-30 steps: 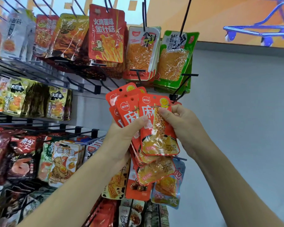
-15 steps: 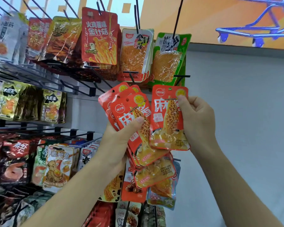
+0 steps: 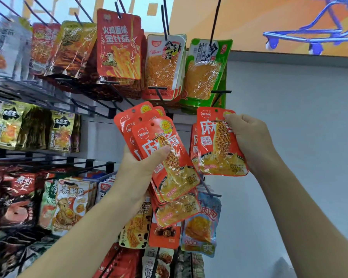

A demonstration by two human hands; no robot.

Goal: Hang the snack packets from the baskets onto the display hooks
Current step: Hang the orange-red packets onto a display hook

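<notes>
The left hand [image 3: 141, 169] grips a fanned stack of orange-red snack packets [image 3: 177, 173], with the thumb pressed across the front one. The right hand [image 3: 249, 141] pinches a single matching packet [image 3: 213, 153] by its top corner (hang hole uppermost), just below a black display hook [image 3: 220, 91] under the green packets [image 3: 205, 73]. A second such packet [image 3: 193, 143] shows just behind it.

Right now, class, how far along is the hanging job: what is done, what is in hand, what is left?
Done: matching orange packets seem hung on the rack already. In hand: the right hand pinches one orange packet near the black hook, its hole not yet threaded. Left: the left hand grips a fanned stack of packets to hang.
</notes>
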